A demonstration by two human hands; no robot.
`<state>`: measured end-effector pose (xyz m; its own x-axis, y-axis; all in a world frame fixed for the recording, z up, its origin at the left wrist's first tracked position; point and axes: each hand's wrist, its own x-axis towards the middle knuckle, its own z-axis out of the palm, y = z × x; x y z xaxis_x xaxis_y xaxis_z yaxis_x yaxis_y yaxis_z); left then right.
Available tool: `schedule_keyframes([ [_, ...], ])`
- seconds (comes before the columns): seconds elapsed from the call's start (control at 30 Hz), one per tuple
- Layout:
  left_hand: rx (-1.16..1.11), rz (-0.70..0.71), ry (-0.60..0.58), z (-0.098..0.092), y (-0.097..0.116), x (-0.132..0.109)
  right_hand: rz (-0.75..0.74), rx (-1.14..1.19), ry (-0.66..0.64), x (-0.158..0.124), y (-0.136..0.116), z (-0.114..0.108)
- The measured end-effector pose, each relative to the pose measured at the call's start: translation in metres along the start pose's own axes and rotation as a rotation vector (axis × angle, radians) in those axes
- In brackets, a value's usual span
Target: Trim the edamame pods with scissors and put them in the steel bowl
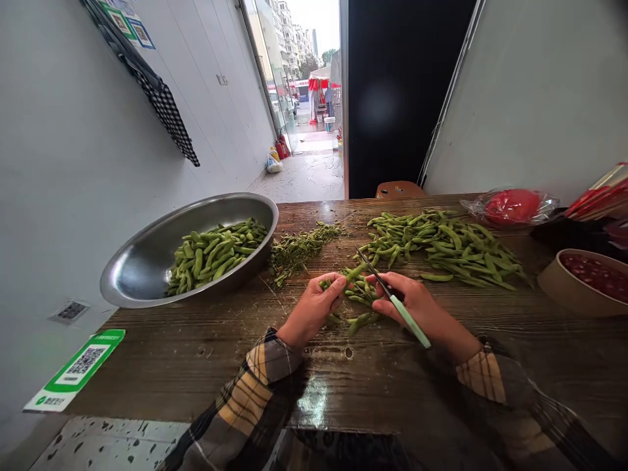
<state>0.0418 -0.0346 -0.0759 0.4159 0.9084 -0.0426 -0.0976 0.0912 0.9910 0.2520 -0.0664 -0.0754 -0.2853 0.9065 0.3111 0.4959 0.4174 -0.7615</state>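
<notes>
My left hand (318, 305) is closed on a green edamame pod (354, 271) and holds it out toward the right. My right hand (413, 305) grips a pair of scissors with a pale green handle (409, 320); its dark blades (371, 264) point up and away, meeting the pod's tip. Under both hands lies a small bunch of pods (360, 307). A large heap of untrimmed pods (441, 245) covers the table behind my right hand. A steel basin (147, 261) at the left holds trimmed pods (216, 252). A pile of cut-off tips (299, 247) lies beside the basin.
The dark wooden table (206, 353) has a white wall along its left with a QR sticker (78, 369). At the right stand a brown bowl of red pieces (583, 281), a red bagged item (513, 206) and red-wrapped chopsticks (598, 196). An open doorway lies ahead.
</notes>
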Motion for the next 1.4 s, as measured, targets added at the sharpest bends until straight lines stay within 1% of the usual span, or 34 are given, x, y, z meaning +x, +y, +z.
schedule_keyframes([
  [0.07,0.044,0.005,0.0,0.0,0.001,0.0,0.002,-0.023,0.014,0.0,0.001,0.0],
  [0.13,0.121,0.03,0.026,0.0,0.003,0.0,-0.019,-0.066,0.007,-0.002,0.004,0.002],
  [0.23,0.261,0.096,0.062,0.001,0.006,0.001,-0.06,-0.159,-0.043,-0.004,0.007,0.004],
  [0.3,0.32,0.12,0.037,0.001,0.007,0.001,-0.063,-0.223,-0.07,-0.006,0.008,0.005],
  [0.4,0.338,0.129,-0.024,0.003,0.006,0.002,-0.069,-0.286,-0.088,-0.007,0.008,0.006],
  [0.47,0.301,0.121,-0.041,0.003,0.004,0.002,-0.087,-0.291,-0.105,-0.006,0.008,0.005],
  [0.53,0.198,0.081,-0.027,0.003,0.002,0.002,-0.091,-0.273,-0.109,-0.005,0.009,0.005],
  [0.67,-0.111,-0.012,0.073,-0.001,0.001,0.003,-0.036,-0.21,-0.035,-0.003,0.013,0.003],
  [0.77,-0.257,-0.013,0.127,-0.006,0.002,0.004,-0.002,-0.193,-0.006,-0.002,0.016,0.002],
  [0.83,-0.312,-0.006,0.146,-0.007,0.003,0.004,-0.005,-0.196,-0.022,-0.002,0.017,0.002],
  [1.0,-0.314,-0.005,0.157,-0.004,0.002,0.004,-0.039,-0.197,-0.053,-0.003,0.016,0.005],
  [1.23,-0.177,0.018,0.084,0.004,-0.001,0.001,-0.061,-0.17,-0.049,-0.004,0.01,0.006],
  [1.4,-0.27,-0.008,0.074,0.004,0.0,0.002,-0.076,-0.179,-0.024,-0.006,0.008,0.006],
])
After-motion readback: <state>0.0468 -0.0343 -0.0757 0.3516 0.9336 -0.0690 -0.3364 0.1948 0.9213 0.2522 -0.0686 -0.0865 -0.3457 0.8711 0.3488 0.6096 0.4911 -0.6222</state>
